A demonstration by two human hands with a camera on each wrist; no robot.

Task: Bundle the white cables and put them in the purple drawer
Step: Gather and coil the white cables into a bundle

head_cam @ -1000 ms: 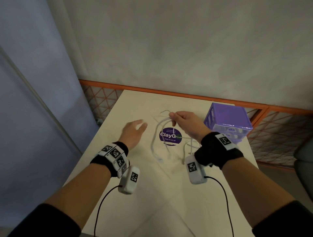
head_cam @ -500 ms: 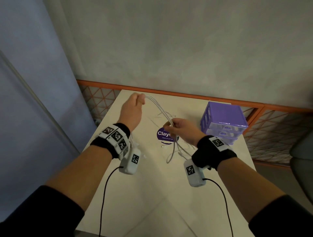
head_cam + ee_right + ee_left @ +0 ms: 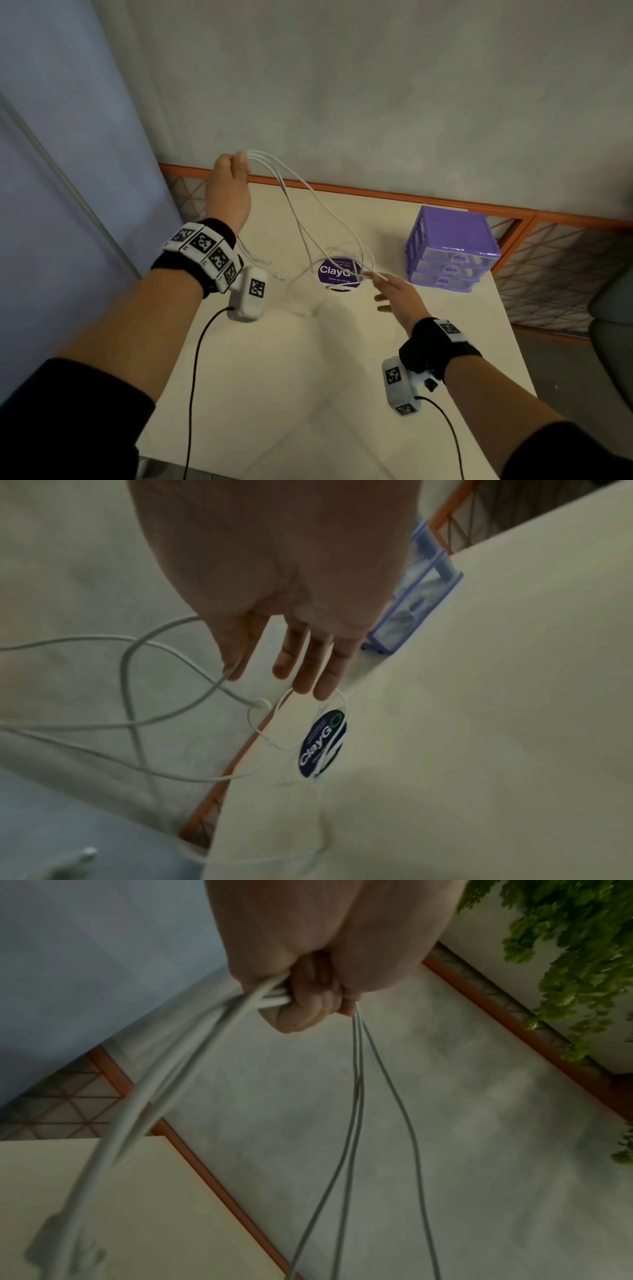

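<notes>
Up goes the left hand [image 3: 228, 192] since a moment ago, lifting the white cables [image 3: 310, 219] high near the wall, and the right hand [image 3: 399, 296] has let go and dropped lower. The left hand's fingers [image 3: 301, 1007] are curled tight around the cables. The right hand is flat with its fingers straight, holding nothing, close to the loose ends over the round purple sticker [image 3: 339, 272].

The cables hang in long loops down to the table [image 3: 308, 377]. I think they could tangle, or an end could catch on the purple drawer unit [image 3: 452, 248], because the loops swing free. All three drawers look closed, so one must be pulled out first.

The drawer unit sits near the table's right edge, by the orange rail [image 3: 376, 195]. The middle and near part of the table gives good room for winding.
</notes>
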